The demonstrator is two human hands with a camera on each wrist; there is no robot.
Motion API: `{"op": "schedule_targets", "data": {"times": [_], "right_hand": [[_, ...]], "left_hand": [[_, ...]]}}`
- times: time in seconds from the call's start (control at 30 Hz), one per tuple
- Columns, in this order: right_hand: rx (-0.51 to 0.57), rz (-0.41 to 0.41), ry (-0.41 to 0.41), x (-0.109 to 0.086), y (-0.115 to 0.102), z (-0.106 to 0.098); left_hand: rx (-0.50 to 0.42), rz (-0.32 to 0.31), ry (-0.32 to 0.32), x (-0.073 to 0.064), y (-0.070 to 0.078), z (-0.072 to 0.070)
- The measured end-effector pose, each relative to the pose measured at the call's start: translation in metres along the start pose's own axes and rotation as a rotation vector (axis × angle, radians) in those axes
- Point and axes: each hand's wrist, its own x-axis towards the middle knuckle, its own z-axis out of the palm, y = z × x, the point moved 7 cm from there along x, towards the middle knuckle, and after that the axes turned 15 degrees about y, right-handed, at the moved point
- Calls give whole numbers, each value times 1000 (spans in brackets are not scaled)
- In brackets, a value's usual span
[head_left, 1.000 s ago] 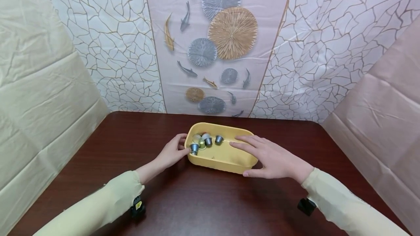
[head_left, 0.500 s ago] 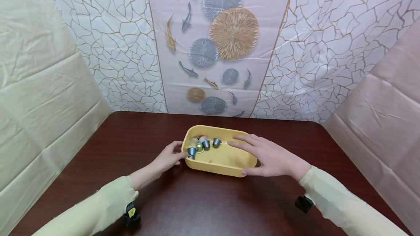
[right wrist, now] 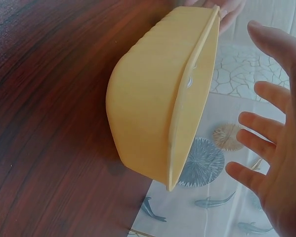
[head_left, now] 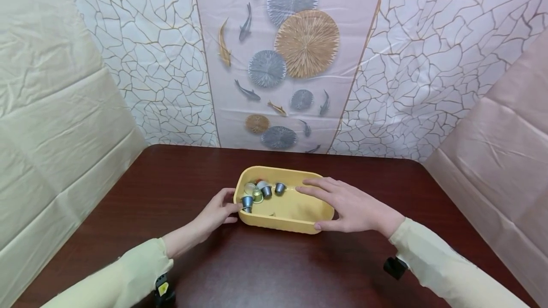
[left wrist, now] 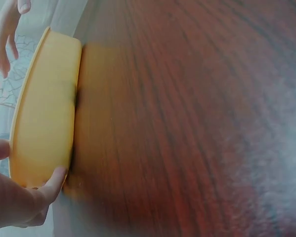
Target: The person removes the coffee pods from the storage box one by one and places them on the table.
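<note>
A yellow oblong plastic tray (head_left: 284,224) stands on the table with small coffee capsules gathered toward its left end. Among these are blue capsules (head_left: 247,202), a yellow-green one (head_left: 257,196) and a dark grey-blue one (head_left: 280,188). My left hand (head_left: 214,213) grips the tray's left end, thumb at the rim and fingers against the outer wall, as the left wrist view also shows. Over the right end hovers my right hand (head_left: 353,207), its fingers spread and holding nothing. In the right wrist view a gap separates that hand (right wrist: 276,138) from the tray (right wrist: 143,94).
The dark reddish-brown table (head_left: 274,270) reaches back to a patterned cloth (head_left: 278,108). Pale cloth panels rise on the left (head_left: 64,108) and the right (head_left: 505,137). A black wrist device (head_left: 395,267) sits below the right sleeve.
The tray has slid a little to the left and toward me, and my left hand has moved along with it. My right hand has hardly shifted, still spread above the right end.
</note>
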Motion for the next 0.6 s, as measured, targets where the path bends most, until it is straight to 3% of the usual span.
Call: {"op": "schedule_targets", "data": {"times": [0.23, 0.6], "right_hand": [[8, 9, -15, 2, -2, 3], [23, -16, -19, 7, -8, 3]], "left_hand": [[30, 14, 46, -6, 0, -8], [-45, -24, 81, -26, -4, -16]]}}
